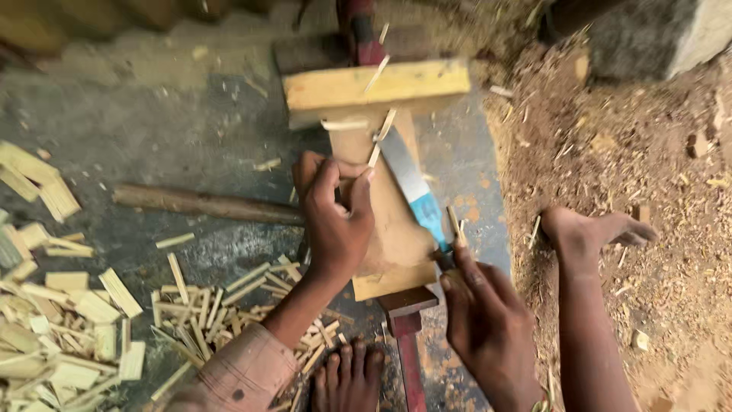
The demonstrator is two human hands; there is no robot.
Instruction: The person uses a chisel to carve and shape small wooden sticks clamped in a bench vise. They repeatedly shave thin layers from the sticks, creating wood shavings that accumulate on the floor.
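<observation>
Wooden splint (375,152) pinched upright between thumb and fingers of the left hand (333,217), stood on a pale block (385,229) directly beneath that hand. Blade (404,172) with blue-wrapped handle (428,215) gripped in the closed right hand (484,317), steel reaching forward and laid against the splint just right of the left fingertips. Judged well along in the splitting: thin sticks (229,297) heaped below and left of the left wrist, thicker offcuts (69,328) piled farther left, more short slabs (38,187) well beyond them, so plenty cut and plenty seemingly left uncut. Yellow crossbar (377,85) fixed ahead of both hands, across the top of the block. Dark round stick (202,204) lying left of the left hand. Sawdust (610,152) banked to the right of the right hand, bare foot (591,233) resting on it. No packages, labels or signs seen anywhere near either hand.
</observation>
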